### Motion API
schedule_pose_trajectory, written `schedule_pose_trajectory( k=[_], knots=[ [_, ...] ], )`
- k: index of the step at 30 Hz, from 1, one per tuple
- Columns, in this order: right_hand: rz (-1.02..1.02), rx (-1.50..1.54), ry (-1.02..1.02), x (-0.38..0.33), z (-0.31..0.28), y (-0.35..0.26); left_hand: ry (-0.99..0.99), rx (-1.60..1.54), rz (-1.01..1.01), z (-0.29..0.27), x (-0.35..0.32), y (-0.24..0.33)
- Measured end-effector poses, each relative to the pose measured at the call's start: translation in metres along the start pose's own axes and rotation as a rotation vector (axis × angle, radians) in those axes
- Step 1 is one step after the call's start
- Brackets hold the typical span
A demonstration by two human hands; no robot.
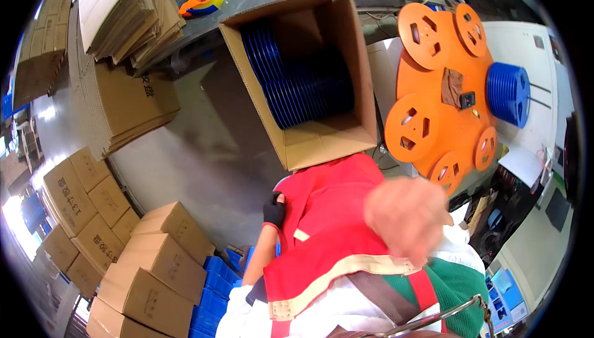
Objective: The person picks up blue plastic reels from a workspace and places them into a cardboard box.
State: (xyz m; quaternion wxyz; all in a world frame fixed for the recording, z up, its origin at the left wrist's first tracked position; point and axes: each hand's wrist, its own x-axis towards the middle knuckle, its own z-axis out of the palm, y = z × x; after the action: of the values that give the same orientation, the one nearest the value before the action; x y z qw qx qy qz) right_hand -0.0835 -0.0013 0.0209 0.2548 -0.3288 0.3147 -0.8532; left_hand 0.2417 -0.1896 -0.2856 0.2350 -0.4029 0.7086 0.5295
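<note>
Fingers of the black-gloved left hand (pixel 274 210) look curled together beside the red cloth apron (pixel 331 183); the right hand (pixel 405 217) is too blurred to tell. Just beyond the apron, an open brown cardboard box (pixel 325 141) holds round dark-blue plastic reels (pixel 309 98). A bump could spill them, since they look loosely packed. Right: orange disc-bearing machine (pixel 455 129).
</note>
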Motion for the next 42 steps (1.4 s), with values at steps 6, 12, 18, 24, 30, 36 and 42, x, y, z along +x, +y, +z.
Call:
schedule_pose_trajectory(
  k=[6, 12, 18, 24, 30, 36, 42],
  knots=[
    [-0.123, 0.222, -0.282, 0.018, 0.071, -0.077, 0.05, -0.034, -0.035, -0.043, 0.019, -0.044],
    [-0.204, 0.244, -0.302, -0.007, 0.086, -0.142, 0.008, 0.033, -0.015, -0.053, 0.008, -0.003],
    [-0.447, -0.036, -0.313, -0.057, 0.066, -0.189, 0.075, -0.03, 0.033, -0.017, 0.019, 0.028],
    [-0.32, -0.284, -0.176, -0.123, 0.019, -0.255, -0.15, 0.232, 0.25, 0.083, 0.016, 0.093],
    [0.197, -0.76, 0.559, -0.196, -0.112, -0.282, -0.077, 0.207, 0.32, 0.133, 0.009, 0.137],
    [0.476, -1.141, 1.303, -0.375, -0.362, -0.299, -0.161, 0.202, 0.362, 0.178, -0.047, 0.163],
    [0.955, -1.924, 1.447, -0.452, -0.487, -0.389, -0.066, 0.211, 0.051, 0.185, -0.105, 0.157]
  ],
)
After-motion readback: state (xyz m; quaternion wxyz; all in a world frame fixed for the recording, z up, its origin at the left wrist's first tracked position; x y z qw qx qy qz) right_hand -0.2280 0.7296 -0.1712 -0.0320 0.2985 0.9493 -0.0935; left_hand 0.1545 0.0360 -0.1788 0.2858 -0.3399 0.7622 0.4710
